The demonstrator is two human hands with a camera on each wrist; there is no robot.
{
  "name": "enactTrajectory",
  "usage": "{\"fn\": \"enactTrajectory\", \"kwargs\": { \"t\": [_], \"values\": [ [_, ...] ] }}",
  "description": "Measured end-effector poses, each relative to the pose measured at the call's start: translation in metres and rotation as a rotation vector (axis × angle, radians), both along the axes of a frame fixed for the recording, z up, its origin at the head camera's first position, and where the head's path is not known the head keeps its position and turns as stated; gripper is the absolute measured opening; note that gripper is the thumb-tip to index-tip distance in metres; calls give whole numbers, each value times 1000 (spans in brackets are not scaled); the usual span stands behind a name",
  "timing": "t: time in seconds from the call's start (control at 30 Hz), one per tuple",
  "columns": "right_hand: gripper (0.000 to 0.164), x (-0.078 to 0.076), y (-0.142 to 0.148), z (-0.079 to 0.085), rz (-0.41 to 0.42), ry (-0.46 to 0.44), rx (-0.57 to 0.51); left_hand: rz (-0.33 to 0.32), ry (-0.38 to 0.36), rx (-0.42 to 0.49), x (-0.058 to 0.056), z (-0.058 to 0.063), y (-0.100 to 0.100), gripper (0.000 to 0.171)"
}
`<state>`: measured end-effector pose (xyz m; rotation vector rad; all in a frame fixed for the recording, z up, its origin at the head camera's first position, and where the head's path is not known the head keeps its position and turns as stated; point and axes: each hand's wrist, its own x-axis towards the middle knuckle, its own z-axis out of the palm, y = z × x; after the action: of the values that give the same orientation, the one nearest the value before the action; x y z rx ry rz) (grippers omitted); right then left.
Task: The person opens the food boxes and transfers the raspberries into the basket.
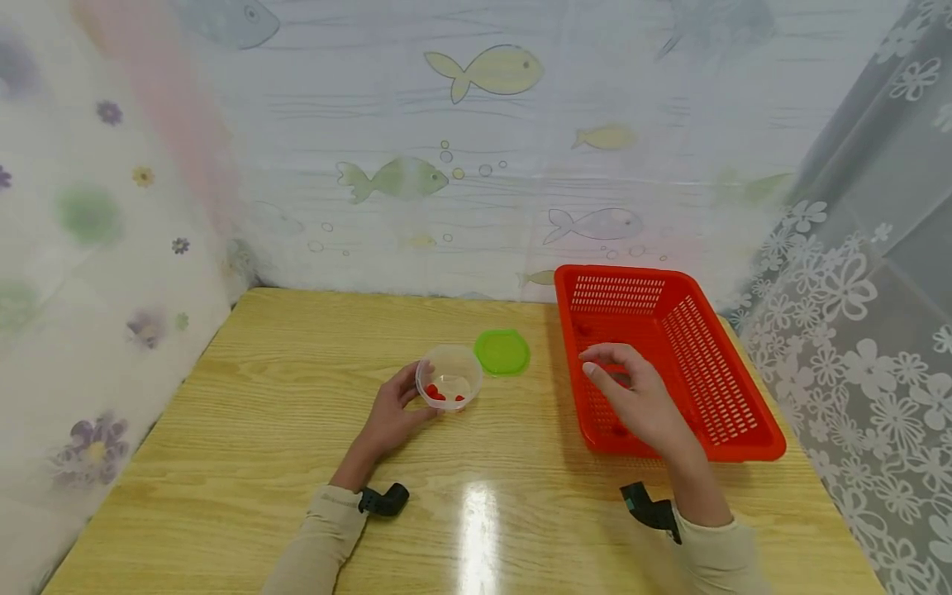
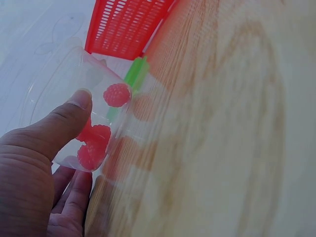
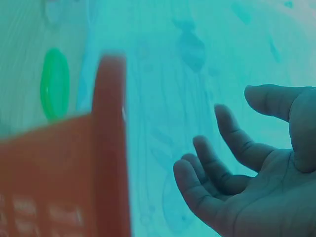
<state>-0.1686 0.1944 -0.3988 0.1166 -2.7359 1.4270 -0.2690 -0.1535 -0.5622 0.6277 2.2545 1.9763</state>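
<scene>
My left hand (image 1: 396, 417) grips a clear round plastic tub (image 1: 455, 357) from its left side, thumb on the near wall and fingers round the far side. Several red raspberries (image 2: 117, 95) lie at the bottom of the tub, seen through its wall in the left wrist view. Over the left part of a red slatted plastic basket (image 1: 710, 364) hovers my right hand (image 1: 645, 406), its fingers loosely bent and nothing between them. In the right wrist view thumb and fingertips stand apart, near the basket's blurred rim.
A green lid (image 1: 502, 354) lies flat on the wooden table (image 1: 297, 355), just right of and behind the tub. Small dark red shapes (image 1: 583, 329) show inside the basket, too unclear to name. Printed curtains (image 1: 483, 190) border the table at the back and sides.
</scene>
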Motion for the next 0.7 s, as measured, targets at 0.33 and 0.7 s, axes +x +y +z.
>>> {"fn": "enactTrajectory", "kwargs": {
  "t": [0.33, 0.7],
  "values": [
    [28, -17, -61, -19, 78, -8, -48, -3, 20, 2, 1, -1, 0, 79],
    [36, -26, -115, -60, 139, -61, -53, 13, 19, -12, 0, -2, 1, 80]
  ]
}}
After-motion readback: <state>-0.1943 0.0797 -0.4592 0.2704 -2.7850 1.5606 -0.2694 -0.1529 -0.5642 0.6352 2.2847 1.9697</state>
